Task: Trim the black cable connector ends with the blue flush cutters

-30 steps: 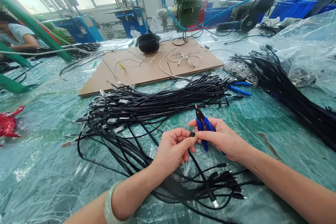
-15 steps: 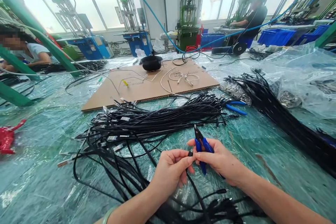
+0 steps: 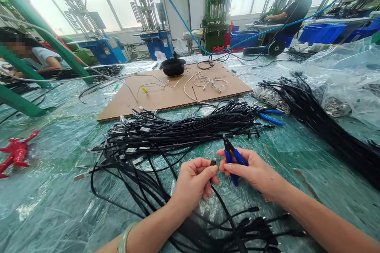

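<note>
Between thumb and fingers, my left hand (image 3: 196,180) pinches the black connector end (image 3: 213,163) of a cable that hangs down toward the near edge. Just to its right, my right hand (image 3: 252,168) holds blue-handled cutters (image 3: 234,160), their dark jaws pointing up and away. A small gap separates the fingertips of both hands. Beyond them lies a bundle of black cables (image 3: 184,130) with metal plugs at its left end. More black cable ends (image 3: 252,229) lie below my hands.
A cardboard sheet (image 3: 175,95) bears a black round object (image 3: 173,67) and pale cables. Blue-handled pliers (image 3: 271,118) lie right of the bundle. Another cable bundle (image 3: 326,126) is at right, a red figure (image 3: 18,152) at left. Two people sit farther back.
My right hand with the cutters has drawn slightly away from the connector, so its fingers and my left hand's are now apart. The whole view has shifted a little.
</note>
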`<move>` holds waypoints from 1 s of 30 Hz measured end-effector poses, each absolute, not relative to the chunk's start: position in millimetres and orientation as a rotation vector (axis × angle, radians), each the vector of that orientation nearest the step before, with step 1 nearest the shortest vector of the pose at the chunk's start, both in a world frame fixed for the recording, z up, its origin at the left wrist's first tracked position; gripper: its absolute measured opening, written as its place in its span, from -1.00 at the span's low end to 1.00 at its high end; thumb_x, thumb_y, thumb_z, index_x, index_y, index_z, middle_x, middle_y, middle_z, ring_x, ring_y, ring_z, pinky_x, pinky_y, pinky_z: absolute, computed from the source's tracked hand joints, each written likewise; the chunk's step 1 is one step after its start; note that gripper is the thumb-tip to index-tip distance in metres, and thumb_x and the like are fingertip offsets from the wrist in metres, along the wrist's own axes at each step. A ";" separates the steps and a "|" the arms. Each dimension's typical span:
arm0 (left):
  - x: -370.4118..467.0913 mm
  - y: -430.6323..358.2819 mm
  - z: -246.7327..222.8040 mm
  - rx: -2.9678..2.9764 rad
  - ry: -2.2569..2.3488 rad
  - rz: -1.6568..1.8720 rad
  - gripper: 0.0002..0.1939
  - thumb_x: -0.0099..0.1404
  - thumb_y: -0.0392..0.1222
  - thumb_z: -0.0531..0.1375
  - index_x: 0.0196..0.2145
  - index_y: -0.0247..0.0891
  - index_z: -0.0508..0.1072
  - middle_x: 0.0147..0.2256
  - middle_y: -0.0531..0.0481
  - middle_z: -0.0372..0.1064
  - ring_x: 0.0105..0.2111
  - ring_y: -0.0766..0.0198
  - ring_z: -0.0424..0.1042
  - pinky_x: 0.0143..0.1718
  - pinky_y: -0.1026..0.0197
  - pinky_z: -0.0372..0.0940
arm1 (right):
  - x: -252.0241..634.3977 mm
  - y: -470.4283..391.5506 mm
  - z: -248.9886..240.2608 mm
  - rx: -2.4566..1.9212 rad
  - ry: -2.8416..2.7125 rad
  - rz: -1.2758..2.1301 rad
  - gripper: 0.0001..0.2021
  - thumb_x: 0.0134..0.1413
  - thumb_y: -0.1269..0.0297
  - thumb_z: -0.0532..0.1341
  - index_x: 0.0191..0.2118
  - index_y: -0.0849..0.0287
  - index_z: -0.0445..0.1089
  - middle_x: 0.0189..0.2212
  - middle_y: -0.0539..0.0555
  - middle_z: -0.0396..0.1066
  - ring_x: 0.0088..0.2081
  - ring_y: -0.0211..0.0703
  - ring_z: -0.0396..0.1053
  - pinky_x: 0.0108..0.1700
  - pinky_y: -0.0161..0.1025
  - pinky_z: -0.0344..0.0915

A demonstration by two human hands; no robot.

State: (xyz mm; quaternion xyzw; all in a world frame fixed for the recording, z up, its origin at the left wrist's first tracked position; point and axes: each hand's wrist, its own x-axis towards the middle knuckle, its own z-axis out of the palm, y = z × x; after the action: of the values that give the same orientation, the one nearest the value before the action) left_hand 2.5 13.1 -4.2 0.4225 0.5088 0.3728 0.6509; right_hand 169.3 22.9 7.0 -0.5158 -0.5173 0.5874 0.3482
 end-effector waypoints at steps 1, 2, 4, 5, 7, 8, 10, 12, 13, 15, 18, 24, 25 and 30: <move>2.6 13.5 -4.0 0.956 1.167 0.866 -0.75 0.08 -0.08 0.26 -0.46 -0.35 0.39 -0.63 0.04 0.38 -0.79 0.52 0.14 -0.81 0.47 0.03 | 172.1 23.3 8.8 -1.361 -1.426 1.501 -0.67 -0.10 0.16 0.24 -0.19 0.23 0.41 -0.44 0.04 0.46 -0.40 -0.16 0.35 -0.31 -0.19 0.27; 2.7 13.9 -4.0 0.958 1.175 0.877 -0.76 0.08 -0.09 0.26 -0.46 -0.34 0.37 -0.63 0.04 0.39 -0.80 0.52 0.14 -0.82 0.47 0.03 | 175.1 23.7 10.2 -1.385 -1.536 1.437 -0.72 -0.06 0.16 0.21 -0.24 0.22 0.41 -0.43 0.05 0.46 -0.39 -0.15 0.36 -0.32 -0.20 0.27; 3.2 14.3 -4.5 0.962 1.200 0.888 -0.76 0.07 -0.10 0.26 -0.47 -0.33 0.35 -0.63 0.03 0.39 -0.80 0.51 0.15 -0.82 0.47 0.03 | 181.2 24.2 11.0 -1.422 -1.781 1.226 -0.80 0.03 0.19 0.16 -0.30 0.20 0.41 -0.40 0.05 0.45 -0.37 -0.14 0.36 -0.32 -0.21 0.26; 3.5 14.4 -4.9 0.962 1.214 0.889 -0.76 0.07 -0.10 0.26 -0.47 -0.33 0.35 -0.63 0.03 0.39 -0.80 0.51 0.15 -0.82 0.47 0.04 | 184.0 24.3 10.3 -1.432 -1.886 1.103 -0.81 0.06 0.21 0.14 -0.29 0.20 0.41 -0.40 0.04 0.45 -0.36 -0.14 0.36 -0.32 -0.21 0.25; 3.6 14.3 -5.8 0.960 1.238 0.887 -0.76 0.06 -0.10 0.27 -0.47 -0.33 0.35 -0.63 0.03 0.39 -0.80 0.50 0.16 -0.82 0.47 0.04 | 188.9 24.4 7.1 -1.434 -2.048 0.835 -0.80 0.08 0.27 0.13 -0.20 0.21 0.40 -0.35 0.06 0.45 -0.32 -0.12 0.36 -0.27 -0.18 0.26; 3.5 14.2 -6.3 0.961 1.242 0.888 -0.76 0.06 -0.09 0.27 -0.48 -0.33 0.35 -0.63 0.03 0.39 -0.80 0.50 0.16 -0.82 0.47 0.04 | 190.9 24.4 4.9 -1.430 -2.114 0.705 -0.78 0.08 0.30 0.13 -0.15 0.22 0.39 -0.32 0.09 0.45 -0.30 -0.09 0.36 -0.25 -0.16 0.26; 3.0 13.8 -6.9 0.963 1.241 0.888 -0.75 0.06 -0.09 0.27 -0.48 -0.33 0.35 -0.62 0.02 0.40 -0.79 0.50 0.17 -0.82 0.47 0.05 | 193.8 24.3 0.7 -1.412 -2.247 0.490 -0.77 0.11 0.34 0.12 -0.12 0.24 0.38 -0.30 0.12 0.43 -0.27 -0.06 0.34 -0.24 -0.13 0.26; 2.4 13.5 -7.1 0.964 1.235 0.887 -0.75 0.07 -0.08 0.27 -0.48 -0.33 0.35 -0.62 0.02 0.40 -0.79 0.50 0.17 -0.82 0.47 0.05 | 195.3 24.2 -2.1 -1.399 -2.365 0.343 -0.81 0.12 0.35 0.11 -0.16 0.22 0.38 -0.34 0.12 0.40 -0.29 -0.05 0.32 -0.28 -0.13 0.25; 2.3 13.3 -7.1 0.962 1.233 0.887 -0.75 0.07 -0.08 0.27 -0.48 -0.33 0.35 -0.62 0.02 0.40 -0.79 0.50 0.17 -0.82 0.47 0.05 | 195.6 24.1 -2.7 -1.396 -2.408 0.285 -0.84 0.12 0.36 0.12 -0.19 0.21 0.38 -0.36 0.11 0.39 -0.31 -0.05 0.31 -0.30 -0.14 0.25; 2.2 13.2 -6.7 0.955 1.235 0.887 -0.75 0.06 -0.09 0.28 -0.48 -0.33 0.35 -0.63 0.03 0.39 -0.80 0.50 0.16 -0.82 0.47 0.05 | 195.6 23.9 -3.0 -1.391 -2.469 0.188 -0.87 0.08 0.39 0.16 -0.22 0.20 0.38 -0.39 0.08 0.37 -0.34 -0.05 0.29 -0.33 -0.15 0.23; 2.6 13.6 -6.1 0.948 1.238 0.881 -0.75 0.07 -0.10 0.27 -0.47 -0.33 0.34 -0.63 0.03 0.39 -0.80 0.51 0.16 -0.83 0.48 0.04 | 194.9 23.8 -2.4 -1.385 -2.507 0.076 -0.86 0.01 0.44 0.21 -0.24 0.19 0.38 -0.41 0.07 0.37 -0.36 -0.06 0.28 -0.36 -0.16 0.20; 3.5 14.7 -5.1 0.947 1.225 0.875 -0.76 0.07 -0.11 0.26 -0.49 -0.33 0.34 -0.64 0.03 0.38 -0.81 0.52 0.14 -0.83 0.48 0.03 | 194.1 23.5 -1.9 -1.379 -2.523 0.044 -0.83 -0.03 0.46 0.25 -0.24 0.19 0.39 -0.41 0.04 0.37 -0.37 -0.08 0.27 -0.36 -0.18 0.17; 3.5 14.6 -4.9 0.946 1.223 0.874 -0.76 0.07 -0.11 0.26 -0.48 -0.33 0.34 -0.64 0.04 0.38 -0.81 0.52 0.13 -0.83 0.48 0.02 | 193.8 23.4 -1.6 -1.382 -2.522 0.055 -0.82 -0.03 0.46 0.25 -0.24 0.18 0.39 -0.40 0.04 0.38 -0.36 -0.08 0.27 -0.35 -0.18 0.16; 3.2 13.3 -3.5 0.938 1.232 0.859 -0.76 0.08 -0.10 0.26 -0.49 -0.33 0.33 -0.65 0.04 0.37 -0.82 0.52 0.11 -0.84 0.48 0.00 | 192.5 23.2 -0.3 -1.390 -2.534 0.042 -0.82 -0.03 0.45 0.24 -0.23 0.18 0.38 -0.37 0.05 0.39 -0.34 -0.09 0.26 -0.32 -0.17 0.16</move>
State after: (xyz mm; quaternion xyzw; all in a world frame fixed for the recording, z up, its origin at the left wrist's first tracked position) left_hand 3.2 13.3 -3.5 0.4099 0.5386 0.3755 0.6332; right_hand 192.5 23.2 -0.3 -0.4771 -0.8697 0.0145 0.1253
